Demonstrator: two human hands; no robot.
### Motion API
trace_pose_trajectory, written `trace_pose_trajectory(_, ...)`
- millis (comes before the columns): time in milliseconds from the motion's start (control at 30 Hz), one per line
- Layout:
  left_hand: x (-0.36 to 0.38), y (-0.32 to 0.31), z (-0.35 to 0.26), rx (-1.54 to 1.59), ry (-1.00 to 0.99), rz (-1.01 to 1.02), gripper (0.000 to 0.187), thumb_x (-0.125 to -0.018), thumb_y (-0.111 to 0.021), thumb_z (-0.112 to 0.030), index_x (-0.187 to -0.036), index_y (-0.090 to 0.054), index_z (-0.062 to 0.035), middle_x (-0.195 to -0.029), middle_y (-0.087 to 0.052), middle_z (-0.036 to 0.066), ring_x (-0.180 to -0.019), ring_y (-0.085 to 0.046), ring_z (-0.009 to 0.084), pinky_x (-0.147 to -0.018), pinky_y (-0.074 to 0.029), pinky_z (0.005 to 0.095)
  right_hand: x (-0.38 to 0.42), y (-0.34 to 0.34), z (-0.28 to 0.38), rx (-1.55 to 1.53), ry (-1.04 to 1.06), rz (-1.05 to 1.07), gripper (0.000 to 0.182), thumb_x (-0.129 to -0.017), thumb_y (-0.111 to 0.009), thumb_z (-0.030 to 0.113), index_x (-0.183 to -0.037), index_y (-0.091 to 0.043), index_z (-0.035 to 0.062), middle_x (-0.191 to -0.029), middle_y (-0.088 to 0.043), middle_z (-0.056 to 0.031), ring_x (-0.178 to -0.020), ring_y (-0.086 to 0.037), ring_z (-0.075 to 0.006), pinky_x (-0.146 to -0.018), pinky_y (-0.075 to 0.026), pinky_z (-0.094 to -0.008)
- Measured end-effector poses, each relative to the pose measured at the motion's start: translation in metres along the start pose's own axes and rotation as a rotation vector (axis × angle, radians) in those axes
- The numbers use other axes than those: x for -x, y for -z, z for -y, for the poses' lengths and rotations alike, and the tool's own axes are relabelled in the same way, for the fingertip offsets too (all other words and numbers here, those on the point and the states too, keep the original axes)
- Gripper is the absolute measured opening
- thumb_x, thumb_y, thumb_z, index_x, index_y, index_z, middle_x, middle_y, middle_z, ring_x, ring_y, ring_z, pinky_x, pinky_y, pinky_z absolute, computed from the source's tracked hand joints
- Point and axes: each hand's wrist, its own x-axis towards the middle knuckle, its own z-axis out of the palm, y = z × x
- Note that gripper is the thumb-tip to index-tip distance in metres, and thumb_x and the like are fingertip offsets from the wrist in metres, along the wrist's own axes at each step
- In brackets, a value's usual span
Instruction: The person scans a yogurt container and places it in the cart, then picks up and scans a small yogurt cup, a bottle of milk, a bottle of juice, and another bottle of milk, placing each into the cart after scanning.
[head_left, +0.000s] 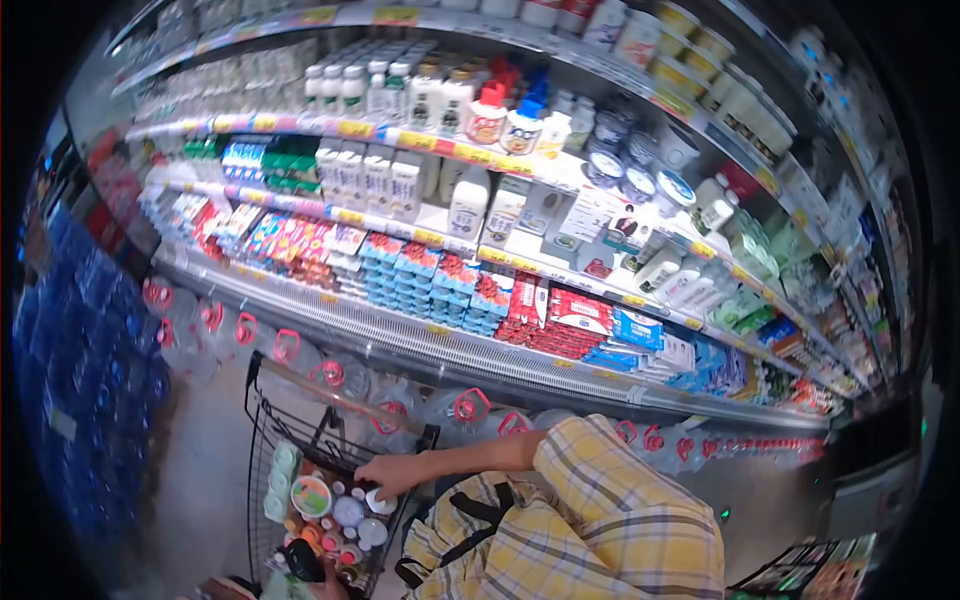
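Observation:
My right hand (392, 474) reaches from a yellow plaid sleeve (625, 500) into a black wire shopping cart (252, 440). Its fingers are curled around a white-topped container (379, 502) at the cart's right side. Close to it stand several bottles and tubs, among them a round tub with a green and orange lid (311, 496) and a pale lilac lid (349, 512). Low in the frame, part of my left hand (328, 588) shows beside a dark object (303, 560); its fingers are mostly hidden. A pale green egg-carton-like pack (283, 482) lies along the left side.
Refrigerated shelves (440, 235) full of cartons, bottles and tubs run across the view. Large water jugs with red handles (470, 408) line the floor before them. Stacked blue bottle packs (85, 380) stand at left. The cart's handle (340, 400) faces the shelves.

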Motion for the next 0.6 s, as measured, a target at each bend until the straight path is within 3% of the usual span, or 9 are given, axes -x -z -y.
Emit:
trace_pose_trajectory(167,-0.005,-0.056,-0.077,0.16,-0.101,0.306,0.021,-0.084,-0.073,-0.014,-0.099,-0.061,-0.003,-0.068,-0.058,0.002,-0.045,-0.047,0.0095,-0.041,-0.036,0.0264,0.085,0.132,0.017,0.069,-0.063,-0.338,0.057,-0.079,-0.075,0.026,-0.123,-0.054,-0.0015,-0.111,-0.066,-0.0188,-0.102,-0.066,-0.029,-0.087,-0.053,-0.0399)
trace_pose_trajectory(233,-0.037,-0.075,-0.049,0.126,-0.299,0.297,0.021,-0.084,-0.073,-0.013,-0.099,-0.061,-0.0027,-0.07,-0.058,0.002,-0.047,-0.048,0.0092,-0.041,-0.035,0.026,0.129,0.178,0.02,0.008,-0.125,-0.479,0.059,-0.081,-0.075,0.028,-0.128,-0.053,-0.0004,-0.117,-0.065,-0.0175,-0.106,-0.064,-0.0262,-0.09,-0.052,-0.0382)
trace_pose_trajectory(300,-0.011,-0.097,-0.072,0.05,-0.101,0.167,0.023,-0.083,-0.073,-0.013,-0.1,-0.063,-0.0017,-0.075,-0.06,0.004,-0.049,-0.051,0.0097,-0.042,-0.038,0.0259,0.166,0.219,0.014,0.005,-0.208,-0.618,0.058,-0.082,-0.075,0.029,-0.127,-0.054,-0.0007,-0.117,-0.065,-0.0173,-0.103,-0.066,-0.0244,-0.088,-0.053,-0.0365)
trace_pose_trajectory(367,-0.034,-0.112,-0.049,0.037,-0.371,0.253,0.023,-0.084,-0.074,-0.016,-0.098,-0.064,-0.0016,-0.076,-0.063,0.006,-0.048,-0.052,0.0098,-0.042,-0.04,0.0258,0.202,0.259,0.002,0.04,-0.245,-0.76,0.055,-0.081,-0.076,0.027,-0.124,-0.057,-0.0013,-0.115,-0.066,-0.0177,-0.098,-0.067,-0.0231,-0.083,-0.054,-0.0352)
trace_pose_trajectory(467,0.016,-0.123,-0.1,0.01,-0.158,0.324,0.023,-0.084,-0.074,-0.018,-0.096,-0.065,-0.001,-0.078,-0.064,0.006,-0.051,-0.052,0.0089,-0.044,-0.04,0.0255,0.253,0.335,-0.025,0.05,-0.27,-0.959,0.054,-0.081,-0.077,0.025,-0.125,-0.058,-0.0012,-0.116,-0.067,-0.0161,-0.096,-0.067,-0.0202,-0.082,-0.054,-0.0337)
trace_pose_trajectory(500,0.017,-0.126,-0.101,-0.005,-0.138,0.317,0.023,-0.084,-0.074,-0.018,-0.096,-0.065,-0.0009,-0.077,-0.064,0.005,-0.051,-0.051,0.0086,-0.044,-0.039,0.0255,0.266,0.36,0.007,0.116,-0.325,-1.029,0.052,-0.081,-0.077,0.024,-0.123,-0.059,-0.0013,-0.112,-0.067,-0.0145,-0.093,-0.066,-0.018,-0.08,-0.054,-0.0315)
trace_pose_trajectory(533,0.019,-0.129,-0.103,-0.02,-0.119,0.308,0.023,-0.084,-0.074,-0.018,-0.096,-0.065,-0.0007,-0.076,-0.063,0.004,-0.052,-0.05,0.0083,-0.045,-0.039,0.0255,0.276,0.391,-0.025,0.098,-0.265,-1.156,0.051,-0.081,-0.077,0.021,-0.122,-0.059,-0.0016,-0.107,-0.069,-0.0132,-0.087,-0.065,-0.0159,-0.078,-0.053,-0.0298)
trace_pose_trajectory(567,0.021,-0.131,-0.103,-0.034,-0.1,0.3,0.023,-0.084,-0.074,-0.018,-0.096,-0.065,-0.0006,-0.074,-0.063,0.003,-0.052,-0.05,0.008,-0.045,-0.039,0.0254,0.286,0.417,-0.001,0.098,-0.306,-1.193,0.051,-0.08,-0.076,0.019,-0.123,-0.059,-0.0013,-0.103,-0.07,-0.0121,-0.088,-0.066,-0.0154,-0.078,-0.053,-0.0302)
trace_pose_trajectory(600,0.019,-0.134,-0.101,-0.033,-0.124,0.282,0.023,-0.084,-0.074,-0.018,-0.096,-0.065,-0.0005,-0.074,-0.063,0.003,-0.051,-0.049,0.0081,-0.045,-0.038,0.0255,0.293,0.447,-0.012,0.202,-0.305,-1.276,0.049,-0.08,-0.074,0.017,-0.123,-0.059,-0.0019,-0.102,-0.071,-0.014,-0.089,-0.069,-0.0204,-0.08,-0.054,-0.0332)
